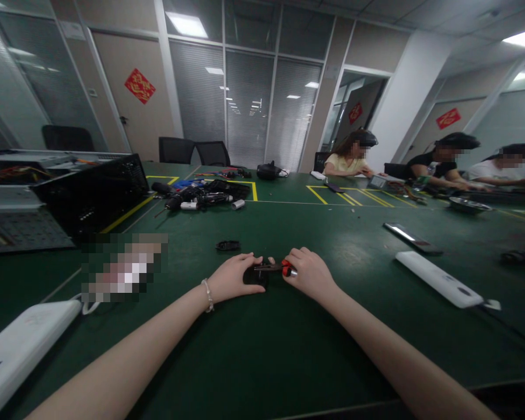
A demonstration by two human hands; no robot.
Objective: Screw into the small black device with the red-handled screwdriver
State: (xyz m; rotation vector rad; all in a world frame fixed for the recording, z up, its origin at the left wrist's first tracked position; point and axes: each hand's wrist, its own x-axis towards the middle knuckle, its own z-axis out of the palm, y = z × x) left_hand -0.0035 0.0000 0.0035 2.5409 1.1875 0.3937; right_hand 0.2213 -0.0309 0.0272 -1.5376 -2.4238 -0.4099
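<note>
On the green tabletop, my left hand is closed around a small black plastic part, thumb on the near side and fingers on the far side. The part looks like the base of a computer mouse, though its detail is dim. My right hand grips the red handles of a pair of pliers. Their dark jaws point left and lie over the black part; whether they pinch anything I cannot tell. A small pale bit is just beyond the jaws. Farther off lies a black hollow shell.
An opened computer case stands at the left, near a heap of cables and tools. White power banks lie on both sides, with a phone at the right. Several people sit along the far right side.
</note>
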